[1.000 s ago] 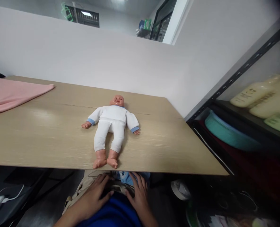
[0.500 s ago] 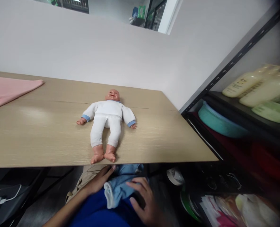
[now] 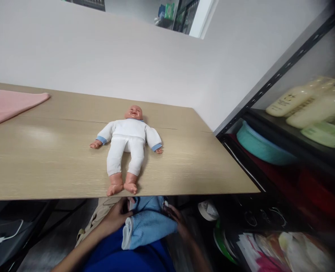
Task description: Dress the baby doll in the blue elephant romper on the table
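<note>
Blue cloth (image 3: 153, 226) partly hidden by table (image 3: 184, 162); left hand (image 3: 115, 217), right hand (image 3: 179, 220) touching it, whether fingers (image 3: 126, 215) grip unclear.

The cloth (image 3: 153, 228) is blue with white trim (image 3: 127, 233), the doll's suit (image 3: 129, 130) white.

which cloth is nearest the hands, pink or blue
The light blue cloth, between the left hand and right hand and touching both; the pink cloth lies well away, on the table.
</note>
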A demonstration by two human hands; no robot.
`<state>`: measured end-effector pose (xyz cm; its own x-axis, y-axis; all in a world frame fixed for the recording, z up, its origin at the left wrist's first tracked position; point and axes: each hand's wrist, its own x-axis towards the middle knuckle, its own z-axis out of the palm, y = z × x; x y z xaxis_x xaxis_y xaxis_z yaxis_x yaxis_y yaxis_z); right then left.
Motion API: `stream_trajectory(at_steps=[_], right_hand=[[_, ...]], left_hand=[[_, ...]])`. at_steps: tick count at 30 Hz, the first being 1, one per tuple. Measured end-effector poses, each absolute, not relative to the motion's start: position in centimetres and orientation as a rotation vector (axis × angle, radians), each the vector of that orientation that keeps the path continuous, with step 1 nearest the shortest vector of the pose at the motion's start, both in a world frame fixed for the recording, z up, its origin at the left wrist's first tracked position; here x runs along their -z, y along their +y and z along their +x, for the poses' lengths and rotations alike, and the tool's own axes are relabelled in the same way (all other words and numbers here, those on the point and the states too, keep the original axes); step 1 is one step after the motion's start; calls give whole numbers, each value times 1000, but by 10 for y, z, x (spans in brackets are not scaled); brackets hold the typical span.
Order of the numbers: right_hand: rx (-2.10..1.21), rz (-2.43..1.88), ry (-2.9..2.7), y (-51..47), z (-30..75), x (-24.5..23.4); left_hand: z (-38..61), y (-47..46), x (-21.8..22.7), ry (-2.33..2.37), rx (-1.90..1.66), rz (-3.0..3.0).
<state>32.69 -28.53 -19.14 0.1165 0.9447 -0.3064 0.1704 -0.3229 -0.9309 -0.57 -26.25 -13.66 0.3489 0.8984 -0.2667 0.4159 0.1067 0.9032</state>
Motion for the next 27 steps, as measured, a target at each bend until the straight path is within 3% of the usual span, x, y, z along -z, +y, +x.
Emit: stream_trajectory(at_steps=[6, 12, 17, 21, 24, 27], right_hand=[[-1304, -1480, -1373, -292, 304, 115], [-1136, -827, -1946, -284, 253, -15], [-965, -520, -2040, -251, 221, -104], [-689, -615, -2081, -235, 209, -161], [-596, -841, -1981, -225, 209, -183], [-813, -923, -1926, -210, 215, -181]], left_hand=[[-68, -295, 70, 1209, -348, 1643], [-101, -304, -43, 972, -126, 1779], [-87, -266, -100, 864, -640, 1980], [-64, -222, -128, 729, -620, 1916], [-50, -201, -143, 588, -687, 1904], [-41, -194, -144, 558, -906, 1916]])
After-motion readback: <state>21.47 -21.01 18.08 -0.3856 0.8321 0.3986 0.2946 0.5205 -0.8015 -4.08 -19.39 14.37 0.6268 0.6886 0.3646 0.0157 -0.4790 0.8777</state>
